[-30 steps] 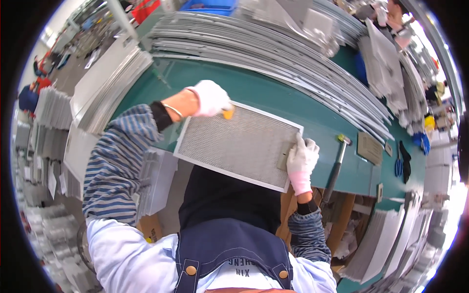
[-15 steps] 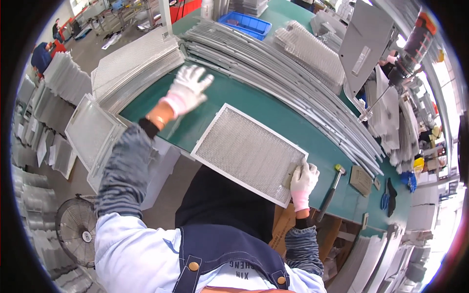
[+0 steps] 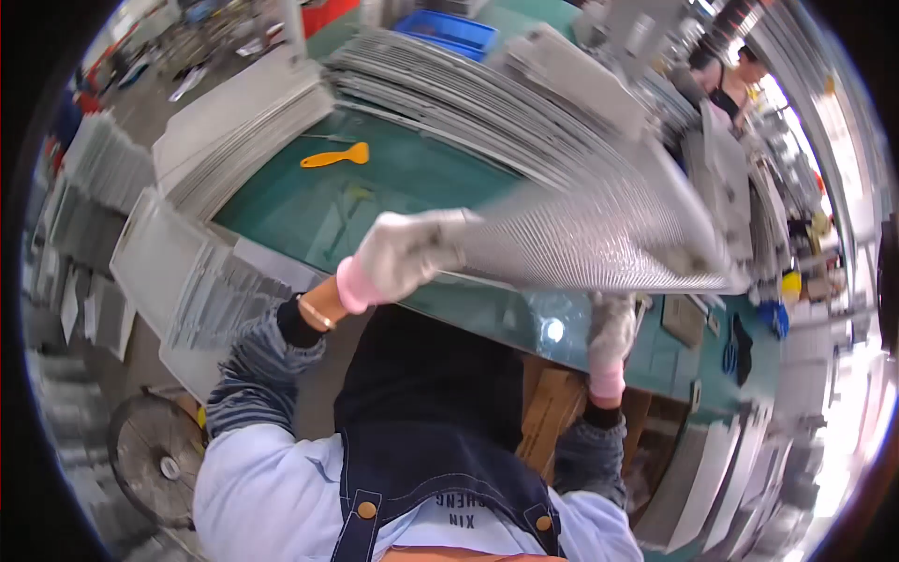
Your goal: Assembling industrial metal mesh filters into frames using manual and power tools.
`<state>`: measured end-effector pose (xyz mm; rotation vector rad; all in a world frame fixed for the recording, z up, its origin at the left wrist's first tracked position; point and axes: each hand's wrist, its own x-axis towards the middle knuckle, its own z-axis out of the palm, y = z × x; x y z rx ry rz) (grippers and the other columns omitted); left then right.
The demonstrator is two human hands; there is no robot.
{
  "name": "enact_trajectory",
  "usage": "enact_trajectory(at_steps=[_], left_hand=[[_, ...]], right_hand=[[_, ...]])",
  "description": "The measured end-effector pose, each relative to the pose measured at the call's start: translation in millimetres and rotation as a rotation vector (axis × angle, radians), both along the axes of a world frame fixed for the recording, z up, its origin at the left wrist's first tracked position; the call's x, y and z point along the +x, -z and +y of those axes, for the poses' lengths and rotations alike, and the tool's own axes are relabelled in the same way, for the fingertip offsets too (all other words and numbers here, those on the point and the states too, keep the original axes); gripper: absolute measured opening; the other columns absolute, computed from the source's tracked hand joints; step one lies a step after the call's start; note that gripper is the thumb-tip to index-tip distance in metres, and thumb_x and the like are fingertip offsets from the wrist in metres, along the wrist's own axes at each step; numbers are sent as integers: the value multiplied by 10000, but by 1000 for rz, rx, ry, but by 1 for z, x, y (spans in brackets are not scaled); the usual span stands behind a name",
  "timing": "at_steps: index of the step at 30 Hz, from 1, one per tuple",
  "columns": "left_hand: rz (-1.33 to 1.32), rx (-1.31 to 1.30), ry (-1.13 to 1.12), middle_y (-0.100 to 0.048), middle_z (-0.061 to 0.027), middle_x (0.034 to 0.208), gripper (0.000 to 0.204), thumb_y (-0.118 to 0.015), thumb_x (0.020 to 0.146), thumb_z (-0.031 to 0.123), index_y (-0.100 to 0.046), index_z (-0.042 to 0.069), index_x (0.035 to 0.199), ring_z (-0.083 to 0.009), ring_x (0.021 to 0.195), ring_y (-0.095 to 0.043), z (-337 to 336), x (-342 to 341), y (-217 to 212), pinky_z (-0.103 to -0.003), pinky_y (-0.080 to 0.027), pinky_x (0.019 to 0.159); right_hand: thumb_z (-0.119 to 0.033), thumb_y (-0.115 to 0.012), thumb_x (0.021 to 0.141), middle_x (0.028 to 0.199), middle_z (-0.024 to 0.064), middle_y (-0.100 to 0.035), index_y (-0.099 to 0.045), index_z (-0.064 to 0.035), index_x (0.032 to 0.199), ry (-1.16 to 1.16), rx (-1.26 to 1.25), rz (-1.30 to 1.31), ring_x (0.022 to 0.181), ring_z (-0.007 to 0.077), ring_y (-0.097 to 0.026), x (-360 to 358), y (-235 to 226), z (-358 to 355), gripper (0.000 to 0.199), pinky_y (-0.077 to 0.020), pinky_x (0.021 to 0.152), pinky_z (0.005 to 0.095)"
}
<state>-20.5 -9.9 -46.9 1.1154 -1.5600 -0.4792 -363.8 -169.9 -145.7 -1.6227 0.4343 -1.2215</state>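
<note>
A framed metal mesh panel (image 3: 599, 234) is lifted off the green table (image 3: 431, 178) and tilted, its far right part smeared by motion. My left hand (image 3: 412, 255), in a white glove with a pink cuff, is closed on the panel's left end. At the near edge of the panel is my right hand (image 3: 612, 330), gloved alike; its fingertips pass under the frame and are partly hidden, and it appears to grip there. A yellow scraper (image 3: 335, 156) lies on the table beyond my left hand.
Long metal strips (image 3: 421, 94) are piled along the table's far side, with a blue tray (image 3: 445, 36) behind. Stacked mesh panels (image 3: 239, 131) stand at left. Blue-handled scissors (image 3: 730, 354) and a beige block (image 3: 682, 318) lie at right. A floor fan (image 3: 154, 459) stands lower left; another person (image 3: 730, 89) is upper right.
The panel has risen from the table's near edge and swung up to the right. My left hand has come down onto its end. The yellow scraper now shows on the table.
</note>
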Motion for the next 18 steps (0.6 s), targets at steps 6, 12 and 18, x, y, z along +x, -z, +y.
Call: enact_trajectory(at_steps=[6, 12, 18], left_hand=[[421, 198, -44, -605, -9, 820, 367, -651, 940, 177, -590, -63, 1211, -54, 716, -489, -21, -44, 35, -211, -440, 651], [179, -131, -1, -652, -246, 1180, 354, -616, 909, -8, -553, -95, 1246, -287, 966, -709, -24, -96, 4, -294, -533, 829], [107, -194, -204, -666, -194, 1168, 341, -582, 936, 19, -542, -102, 1252, -215, 947, -677, -21, -74, 30, -273, -513, 833]], right_hand=[[-363, -427, 1034, 640, -60, -456, -549, -53, 1007, 190, 348, -31, 494, 31, -355, 52, 7, 15, 334, -268, 453, 203], [-389, -485, 1018, 1227, 79, -572, -457, -9, 1351, -56, 602, -194, 1097, 188, -549, 13, 36, 1, 506, -432, 956, 354], [-374, -483, 1025, 1151, 57, -609, -487, 14, 1332, -165, 632, -169, 1018, 162, -567, 29, 37, 12, 495, -449, 927, 330]])
